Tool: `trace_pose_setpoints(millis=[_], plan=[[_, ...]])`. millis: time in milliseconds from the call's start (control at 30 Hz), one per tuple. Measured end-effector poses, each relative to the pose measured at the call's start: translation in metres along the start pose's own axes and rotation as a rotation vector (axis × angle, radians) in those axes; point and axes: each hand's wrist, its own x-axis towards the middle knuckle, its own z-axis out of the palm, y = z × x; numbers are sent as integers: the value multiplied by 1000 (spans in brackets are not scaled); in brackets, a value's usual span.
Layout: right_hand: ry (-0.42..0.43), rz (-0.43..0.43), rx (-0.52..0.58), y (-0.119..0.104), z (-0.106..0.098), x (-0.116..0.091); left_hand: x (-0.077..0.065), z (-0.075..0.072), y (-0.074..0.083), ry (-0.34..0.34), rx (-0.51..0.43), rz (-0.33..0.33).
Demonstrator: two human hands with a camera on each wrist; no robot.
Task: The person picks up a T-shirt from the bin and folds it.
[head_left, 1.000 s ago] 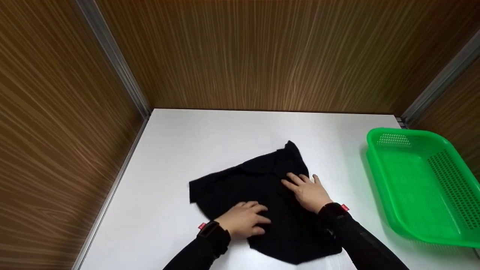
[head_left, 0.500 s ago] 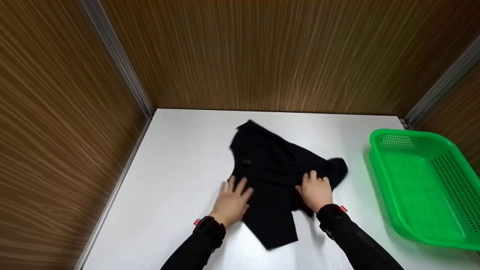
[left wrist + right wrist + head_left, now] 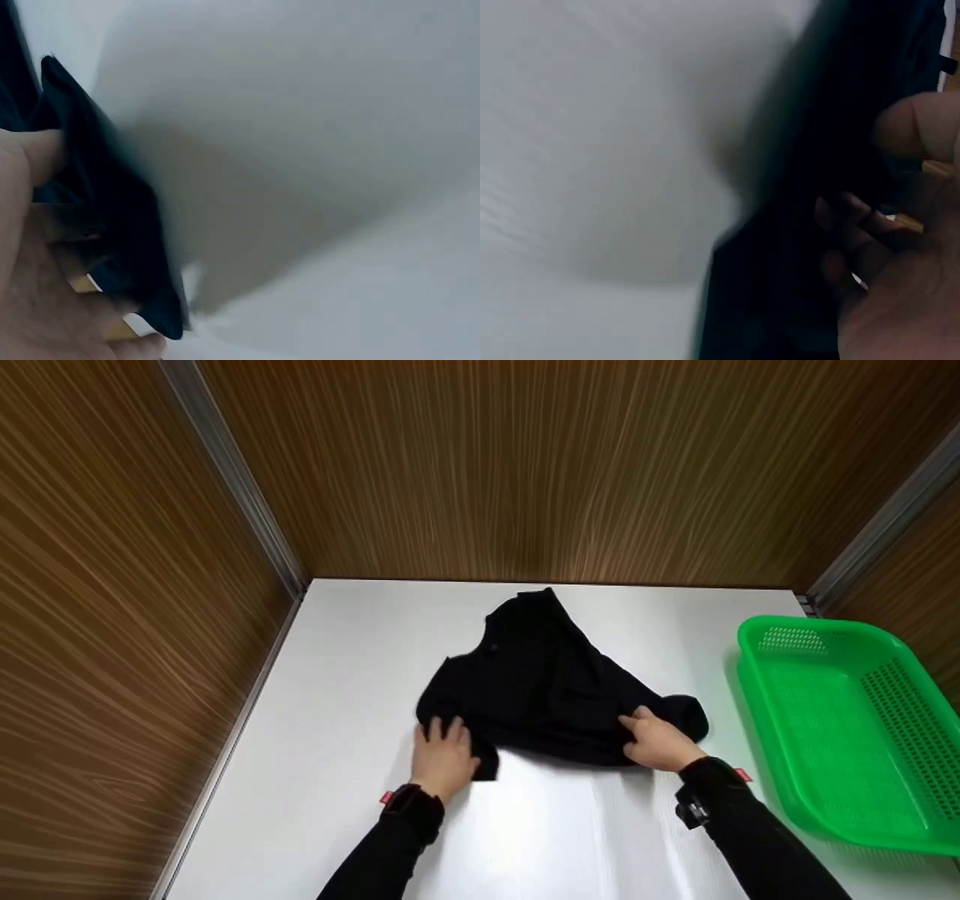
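A crumpled black shirt point(image 3: 536, 682) lies on the white table in the head view, a narrow tip pointing to the back. My left hand point(image 3: 441, 757) touches its near left edge with fingers extended. At the near right side, my right hand point(image 3: 660, 741) holds the fabric with bent fingers, the index finger pointing left. The left wrist view has dark cloth point(image 3: 124, 217) draped in front of the fingers, with the thumb point(image 3: 45, 154) apart from them. In the right wrist view, curled fingers point(image 3: 855, 240) lie against the cloth point(image 3: 802, 165); blur and darkness hide their exact contact.
A green plastic basket point(image 3: 784, 780) with perforated sides stands at the right edge of the white table point(image 3: 352, 637). Wood-grain panels point(image 3: 480, 472) rise behind and on both sides, with metal strips point(image 3: 240, 487) at the corners.
The shirt has turned and shifted toward the back of the table, its lower flap drawn up from the front. My left hand has moved slightly left, my right hand to the right.
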Motion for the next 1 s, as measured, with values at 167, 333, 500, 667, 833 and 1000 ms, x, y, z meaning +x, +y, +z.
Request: trace_pose_setpoints(millis=[167,333,500,667,833,1000], plan=[[122,-174,-183,3,5,-5,6,2,-18,-71,81,-157],[427,-197,-317,-13,36,1,9,5,0,101,38,2],[466,-79,-174,-55,45,6,9,0,35,91,-313,293],[403,-205,196,-94,38,9,8,0,37,18,-418,254],[64,-432,625,-98,30,9,13,6,4,80,-255,186],[2,-323,628,-70,32,8,13,7,-38,76,-231,-3]])
